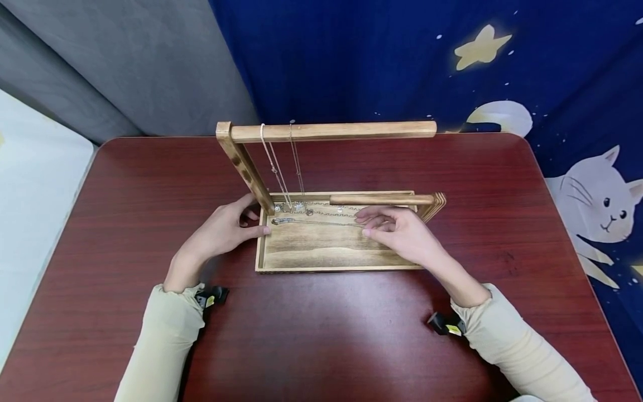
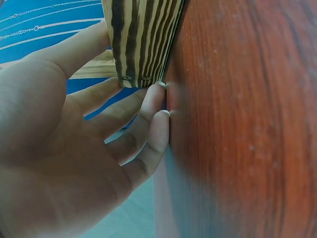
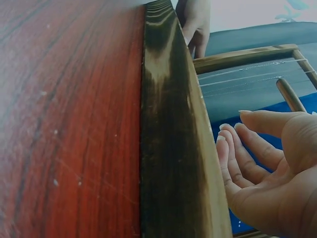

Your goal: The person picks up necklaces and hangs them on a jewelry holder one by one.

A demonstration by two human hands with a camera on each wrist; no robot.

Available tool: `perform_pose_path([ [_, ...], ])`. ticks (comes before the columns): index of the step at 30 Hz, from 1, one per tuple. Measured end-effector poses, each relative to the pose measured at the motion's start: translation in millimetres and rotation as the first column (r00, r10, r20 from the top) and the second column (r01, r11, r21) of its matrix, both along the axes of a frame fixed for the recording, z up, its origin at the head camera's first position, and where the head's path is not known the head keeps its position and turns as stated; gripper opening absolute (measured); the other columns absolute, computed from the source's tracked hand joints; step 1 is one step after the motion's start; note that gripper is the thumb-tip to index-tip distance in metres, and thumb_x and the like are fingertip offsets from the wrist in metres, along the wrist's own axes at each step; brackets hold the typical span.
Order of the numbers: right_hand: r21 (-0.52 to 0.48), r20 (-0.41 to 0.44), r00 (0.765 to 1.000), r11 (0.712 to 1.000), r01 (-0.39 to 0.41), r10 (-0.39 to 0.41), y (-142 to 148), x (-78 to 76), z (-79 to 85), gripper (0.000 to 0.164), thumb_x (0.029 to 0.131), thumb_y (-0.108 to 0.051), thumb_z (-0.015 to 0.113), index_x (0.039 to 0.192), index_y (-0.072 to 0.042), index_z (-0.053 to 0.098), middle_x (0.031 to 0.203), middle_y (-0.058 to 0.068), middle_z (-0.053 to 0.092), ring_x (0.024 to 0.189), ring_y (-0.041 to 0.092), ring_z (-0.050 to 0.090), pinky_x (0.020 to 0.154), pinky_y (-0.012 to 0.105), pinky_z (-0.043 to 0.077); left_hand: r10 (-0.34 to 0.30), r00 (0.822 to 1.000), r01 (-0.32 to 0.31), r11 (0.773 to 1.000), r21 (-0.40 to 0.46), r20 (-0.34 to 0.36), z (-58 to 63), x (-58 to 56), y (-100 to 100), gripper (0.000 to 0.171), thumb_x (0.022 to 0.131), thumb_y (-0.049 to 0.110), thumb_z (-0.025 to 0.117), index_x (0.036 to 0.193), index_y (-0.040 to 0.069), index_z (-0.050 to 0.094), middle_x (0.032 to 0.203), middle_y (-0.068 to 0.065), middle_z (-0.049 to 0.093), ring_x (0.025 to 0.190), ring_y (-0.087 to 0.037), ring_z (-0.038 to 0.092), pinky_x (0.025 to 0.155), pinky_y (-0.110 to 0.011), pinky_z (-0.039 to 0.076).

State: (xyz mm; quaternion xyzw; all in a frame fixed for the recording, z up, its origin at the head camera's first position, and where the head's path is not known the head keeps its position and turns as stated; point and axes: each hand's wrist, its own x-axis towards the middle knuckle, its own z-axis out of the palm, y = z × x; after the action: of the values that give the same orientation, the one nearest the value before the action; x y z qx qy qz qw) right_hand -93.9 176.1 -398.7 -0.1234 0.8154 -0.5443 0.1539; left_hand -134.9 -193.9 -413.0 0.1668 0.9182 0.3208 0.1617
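Lying lengthwise in a shallow light-brown wooden tray [image 1: 336, 258], a thin metallic chain necklace [image 1: 321, 223] reaches to the person's right hand [image 1: 402, 231]. That hand is loose over the tray, its thumb tip and bent fingertips apart; whether they touch the chain cannot be told. The left hand [image 1: 223, 226] grasps the tray's left end, thumb over the rim and fingers on the outer side, by a slanting brown wooden post [image 1: 246, 170]. That post carries a long, round-ended wooden bar [image 1: 334, 131], over which hang a pale silvery necklace [image 1: 263, 131] and a finer dark chain [image 1: 292, 134]; pendants lie below them at the tray's back edge. A shorter wooden bar [image 1: 382, 199] extends inward from the right, just above the right hand. All stand on a reddish-brown wood-grain desk [image 1: 351, 324], with a blue star-and-cat curtain [image 1: 351, 56] and a plain grey curtain [image 1: 150, 56] behind.
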Motion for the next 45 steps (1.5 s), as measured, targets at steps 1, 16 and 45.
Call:
perform_pose_path([
  [1,0.006,-0.005,1.000,1.000,0.000,0.000,0,-0.3,-0.9,0.029,0.091,-0.007,0.072,0.120,-0.007,0.069,0.111,0.013,0.071,0.092,0.023,0.067,0.075,0.026,0.054,0.001,1.000,-0.001,1.000,0.001,0.002,-0.2,0.1,0,0.056,0.089,0.035,0.076,0.136,0.017,0.050,0.104,-0.009,0.067,0.098,-0.022,0.063,0.081,-0.041,0.048],
  [16,0.094,-0.064,0.998,0.995,0.021,-0.015,-8,-6.4,-9.2,0.029,0.089,-0.004,0.072,0.117,-0.009,0.070,0.111,0.006,0.072,0.095,0.017,0.067,0.085,0.034,0.053,0.004,0.999,-0.004,1.000,-0.005,0.031,3.1,-0.2,0,0.062,0.091,0.034,0.074,0.142,0.016,0.046,0.107,-0.010,0.067,0.099,-0.023,0.062,0.082,-0.041,0.047],
  [45,0.321,-0.164,0.986,0.945,0.067,-0.014,-22,-17.4,-19.2,0.018,0.088,-0.017,0.074,0.106,-0.016,0.077,0.087,-0.006,0.071,0.080,0.010,0.062,0.072,0.028,0.049,0.006,1.000,-0.006,1.000,0.019,0.020,1.3,0.5,0,0.064,0.090,0.036,0.074,0.144,0.016,0.045,0.107,-0.011,0.067,0.100,-0.023,0.063,0.081,-0.041,0.048],
])
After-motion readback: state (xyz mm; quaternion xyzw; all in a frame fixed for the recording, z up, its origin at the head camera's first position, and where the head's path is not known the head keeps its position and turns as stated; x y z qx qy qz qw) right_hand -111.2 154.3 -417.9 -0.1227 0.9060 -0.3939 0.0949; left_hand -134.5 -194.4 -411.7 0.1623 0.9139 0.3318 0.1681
